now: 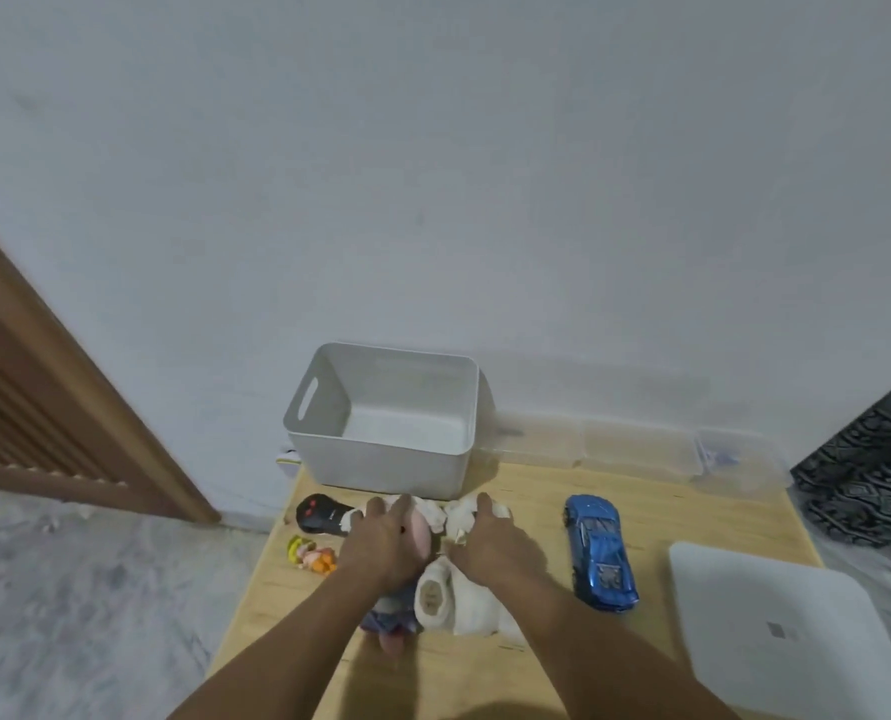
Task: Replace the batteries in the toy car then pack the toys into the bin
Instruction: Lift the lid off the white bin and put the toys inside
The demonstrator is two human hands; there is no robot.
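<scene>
A white bin stands open and empty at the back of the wooden table. In front of it lie two soft toys side by side: a pink doll and a white plush. My left hand rests on the pink doll, fingers wrapped over it. My right hand presses on the white plush, fingers curled over its head. A blue toy car lies to the right, apart from both hands. A black remote control lies to the left.
A small colourful figure lies at the table's left edge. The bin's white lid sits at the right front. Clear plastic boxes line the back right against the wall. A wooden door frame stands at left.
</scene>
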